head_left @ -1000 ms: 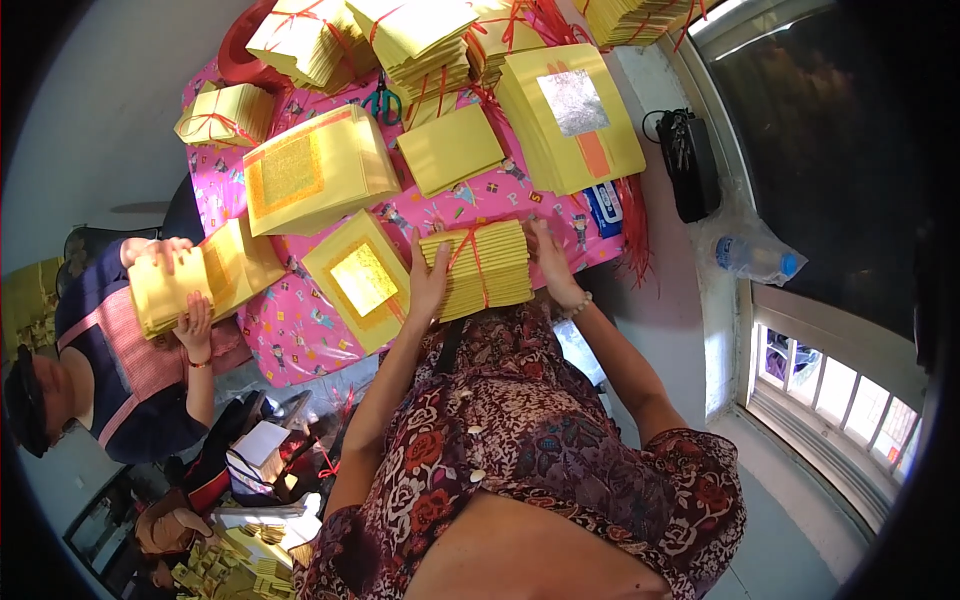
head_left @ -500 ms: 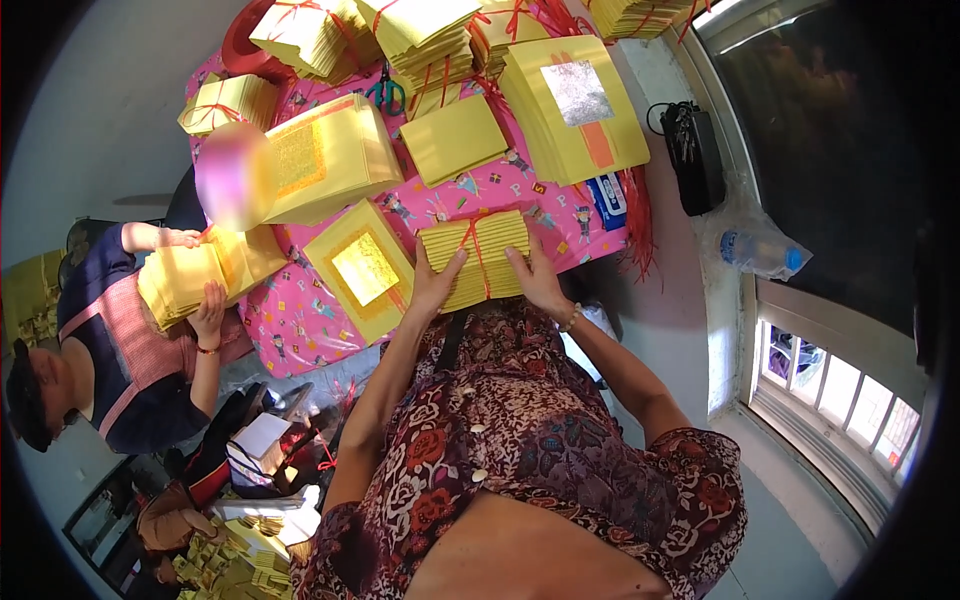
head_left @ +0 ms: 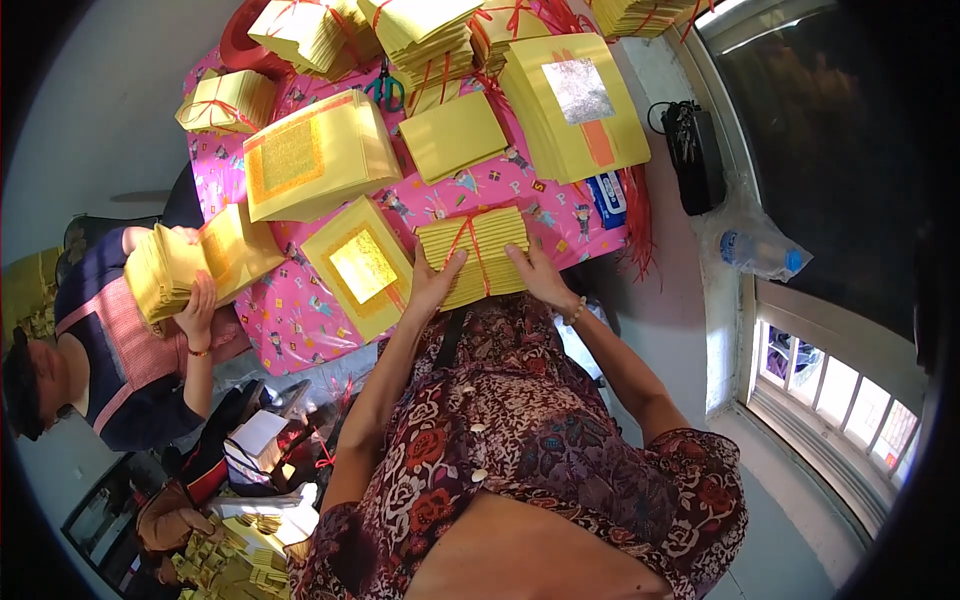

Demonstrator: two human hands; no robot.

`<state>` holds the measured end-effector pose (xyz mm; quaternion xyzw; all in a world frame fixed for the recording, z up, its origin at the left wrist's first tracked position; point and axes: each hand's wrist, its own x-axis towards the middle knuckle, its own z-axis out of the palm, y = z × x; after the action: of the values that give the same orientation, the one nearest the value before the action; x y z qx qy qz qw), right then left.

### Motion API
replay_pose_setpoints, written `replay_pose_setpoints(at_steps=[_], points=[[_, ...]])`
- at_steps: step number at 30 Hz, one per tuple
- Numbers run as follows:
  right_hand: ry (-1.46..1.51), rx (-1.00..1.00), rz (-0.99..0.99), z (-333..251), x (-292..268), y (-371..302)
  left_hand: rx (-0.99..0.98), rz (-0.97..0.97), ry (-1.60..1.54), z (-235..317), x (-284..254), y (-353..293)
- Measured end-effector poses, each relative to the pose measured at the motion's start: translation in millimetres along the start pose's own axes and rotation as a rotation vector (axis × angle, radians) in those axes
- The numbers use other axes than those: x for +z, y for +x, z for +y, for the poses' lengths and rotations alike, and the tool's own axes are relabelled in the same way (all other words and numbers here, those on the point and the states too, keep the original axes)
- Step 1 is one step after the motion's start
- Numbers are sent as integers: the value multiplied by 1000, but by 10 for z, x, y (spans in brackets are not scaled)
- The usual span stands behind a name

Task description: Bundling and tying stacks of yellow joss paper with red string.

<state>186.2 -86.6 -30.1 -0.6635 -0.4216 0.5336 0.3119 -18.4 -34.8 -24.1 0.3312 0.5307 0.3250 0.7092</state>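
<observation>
A bundle of folded yellow paper [head_left: 462, 272], tied round with red string, is held at the table's near edge. My left hand [head_left: 437, 283] grips its left end and my right hand [head_left: 541, 276] its right end, thumbs on top; the fingers beneath are hidden. To the left of the bundle lies a yellow sheet stack [head_left: 345, 250] with a shiny gold square. Beyond it are a small plain yellow stack [head_left: 453, 138] and a larger stack [head_left: 600, 140] with a silver square and orange band.
A pink patterned tablecloth [head_left: 300, 340] covers the table. Tied bundles [head_left: 300, 38], teal scissors [head_left: 385, 88], red strings [head_left: 640, 220] and a blue box [head_left: 607, 200] lie on it. At left a co-worker's hand [head_left: 198, 305] holds yellow paper. A plastic bottle [head_left: 765, 252] rests by the window.
The co-worker's yellow papers have tilted and shifted left, and the co-worker's hands moved with them. My hands and the tied bundle have barely moved.
</observation>
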Motion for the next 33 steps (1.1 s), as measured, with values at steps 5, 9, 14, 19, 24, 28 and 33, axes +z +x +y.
replay_pose_setpoints(at_steps=[5,9,14,19,24,28,33], points=[[140,-76,-117,2,-50,61,36,53,103,19,-6,42],[199,-112,214,320,53,296,78,54,165,0,6,162],[121,-138,-60,-147,-41,162,61,12,102,53,-14,130],[223,-66,-187,76,-80,305,61,33,191,142,11,164],[424,11,-106,-92,-59,385,40,128,172,169,60,226],[208,-94,-54,48,8,401,11,112,152,170,55,188],[182,-129,-50,-13,36,343,61,102,261,70,-39,246]])
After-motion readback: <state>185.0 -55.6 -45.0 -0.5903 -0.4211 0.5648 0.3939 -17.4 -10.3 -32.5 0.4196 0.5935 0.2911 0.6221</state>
